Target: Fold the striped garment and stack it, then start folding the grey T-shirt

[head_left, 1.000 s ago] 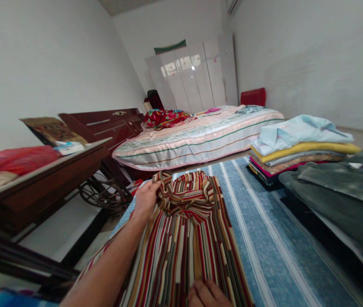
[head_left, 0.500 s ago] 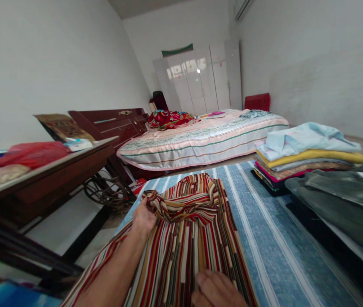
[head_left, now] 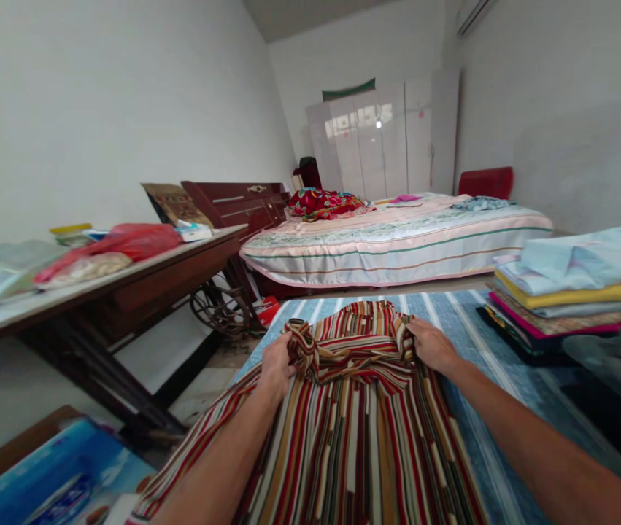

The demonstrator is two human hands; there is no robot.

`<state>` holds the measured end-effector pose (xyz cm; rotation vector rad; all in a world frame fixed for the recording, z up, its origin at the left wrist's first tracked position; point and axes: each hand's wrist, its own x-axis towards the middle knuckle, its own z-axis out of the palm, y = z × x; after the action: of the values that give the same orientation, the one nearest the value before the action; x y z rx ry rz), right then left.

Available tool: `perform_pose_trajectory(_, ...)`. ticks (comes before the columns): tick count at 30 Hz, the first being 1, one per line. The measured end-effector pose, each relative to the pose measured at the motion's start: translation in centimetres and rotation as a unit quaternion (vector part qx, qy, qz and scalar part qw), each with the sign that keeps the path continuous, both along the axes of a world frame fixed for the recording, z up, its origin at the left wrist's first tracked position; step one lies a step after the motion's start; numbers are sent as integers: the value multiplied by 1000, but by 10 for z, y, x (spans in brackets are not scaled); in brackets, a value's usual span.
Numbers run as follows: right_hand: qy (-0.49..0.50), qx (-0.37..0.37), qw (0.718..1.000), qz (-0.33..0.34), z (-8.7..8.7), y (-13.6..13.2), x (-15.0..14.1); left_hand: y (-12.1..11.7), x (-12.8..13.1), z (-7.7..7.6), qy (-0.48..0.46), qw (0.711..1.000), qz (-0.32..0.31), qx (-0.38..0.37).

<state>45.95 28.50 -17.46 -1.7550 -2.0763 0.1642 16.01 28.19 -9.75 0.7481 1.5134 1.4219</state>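
Note:
A striped shirt (head_left: pixel 354 430) in red, tan and cream lies spread on a blue striped cloth (head_left: pixel 468 321) in front of me. Its far end is bunched up around the collar. My left hand (head_left: pixel 276 367) pinches the left side of that bunched part. My right hand (head_left: pixel 430 345) grips the right side of it. Both forearms reach out over the shirt, one on each side.
A stack of folded clothes (head_left: pixel 573 292) sits at the right, with dark jeans (head_left: pixel 616 350) beside it. A wooden table (head_left: pixel 124 284) with bags and papers runs along the left. A mattress (head_left: pixel 392 237) lies beyond, and white wardrobes (head_left: pixel 381 138) stand at the back.
My right hand has left the near end of the shirt and taken hold of the bunched far end on the right. The view has turned left.

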Motion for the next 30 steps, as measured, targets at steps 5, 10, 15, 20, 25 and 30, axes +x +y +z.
perform_pose_trajectory(5,-3,-14,1000,17,-25,13,4,-3,-6,-4,30,999,13,-6)
perform_pose_trajectory(10,-12,-21,1000,16,-32,16,6,-7,-15,14,-82,995,-24,45)
perform_pose_trajectory(15,-27,-18,999,5,-34,16,4,-11,-40,24,-175,983,10,46)
perform_pose_trajectory(20,-40,-17,999,-3,-34,15,2,-26,-69,7,-69,992,24,-103)
perform_pose_trajectory(25,-49,-20,999,-1,-35,14,3,-48,-89,2,95,980,-24,-175)
perform_pose_trajectory(30,-51,-21,998,3,-39,15,4,-57,-94,12,374,924,28,-70)
